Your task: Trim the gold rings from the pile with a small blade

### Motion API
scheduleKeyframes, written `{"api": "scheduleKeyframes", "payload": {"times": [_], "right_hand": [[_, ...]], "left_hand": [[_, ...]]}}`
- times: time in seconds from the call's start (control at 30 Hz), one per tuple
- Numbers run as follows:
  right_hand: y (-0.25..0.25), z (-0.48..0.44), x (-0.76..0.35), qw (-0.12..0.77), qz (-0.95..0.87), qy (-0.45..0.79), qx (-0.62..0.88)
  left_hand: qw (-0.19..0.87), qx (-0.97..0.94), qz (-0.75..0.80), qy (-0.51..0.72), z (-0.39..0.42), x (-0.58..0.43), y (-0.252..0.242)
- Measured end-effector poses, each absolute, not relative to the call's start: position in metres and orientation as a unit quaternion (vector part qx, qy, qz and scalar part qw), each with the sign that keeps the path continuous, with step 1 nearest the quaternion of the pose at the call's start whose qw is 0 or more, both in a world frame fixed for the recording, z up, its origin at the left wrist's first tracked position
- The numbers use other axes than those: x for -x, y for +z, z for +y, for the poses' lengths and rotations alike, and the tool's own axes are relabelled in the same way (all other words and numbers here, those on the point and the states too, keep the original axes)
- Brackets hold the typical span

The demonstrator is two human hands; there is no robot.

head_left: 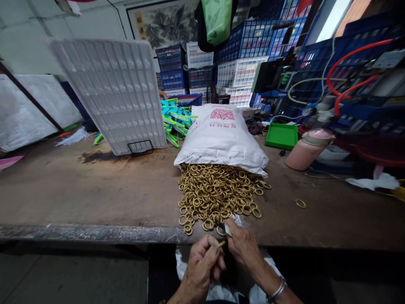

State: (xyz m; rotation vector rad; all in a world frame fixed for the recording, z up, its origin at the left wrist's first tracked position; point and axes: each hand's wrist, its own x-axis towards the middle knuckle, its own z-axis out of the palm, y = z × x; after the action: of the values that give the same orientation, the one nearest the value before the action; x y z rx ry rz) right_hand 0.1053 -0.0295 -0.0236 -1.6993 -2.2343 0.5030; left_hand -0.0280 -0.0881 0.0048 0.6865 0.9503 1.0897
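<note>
My left hand [204, 259], below the table's front edge, pinches a brass-coloured ring [222, 244] seen edge-on between thumb and fingers. Beside it on the right, my right hand [245, 247] is closed around a small tool [228, 230] with a pale part and a dark tip; its kind is unclear. The dark tip reaches a ring [221, 230] at the front of the pile. A heap of brass-coloured rings [215, 192] spills toward me from the mouth of a white woven sack [221, 139] with red print. Fingers of the right hand are partly hidden.
A ribbed white panel [110, 97] leans upright on the left of the table [79, 190]. Green and blue hangers [177, 120] lie behind it. On the right are a green tray [281, 136], a pink bottle [308, 147] and one stray ring [300, 204]. Stacked crates [240, 76] stand behind.
</note>
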Motion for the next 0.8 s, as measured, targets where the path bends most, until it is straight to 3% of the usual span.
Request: {"api": "scheduleKeyframes", "payload": {"times": [0.2,0.4,0.53,0.8], "right_hand": [[-0.025,-0.019,-0.099,0.214,-0.771,0.151,0.581],[-0.012,-0.012,-0.084,0.132,-0.77,0.14,0.608],[-0.013,-0.009,-0.084,0.132,-0.763,0.131,0.619],[-0.023,-0.013,-0.096,0.272,-0.749,0.25,0.55]], "left_hand": [[0.742,-0.22,0.381,0.505,-0.09,0.028,-0.003],[0.77,-0.156,0.353,0.508,-0.086,0.037,-0.004],[0.773,-0.124,0.351,0.513,-0.087,0.041,-0.007],[0.676,-0.236,0.447,0.536,-0.072,0.038,-0.009]]}}
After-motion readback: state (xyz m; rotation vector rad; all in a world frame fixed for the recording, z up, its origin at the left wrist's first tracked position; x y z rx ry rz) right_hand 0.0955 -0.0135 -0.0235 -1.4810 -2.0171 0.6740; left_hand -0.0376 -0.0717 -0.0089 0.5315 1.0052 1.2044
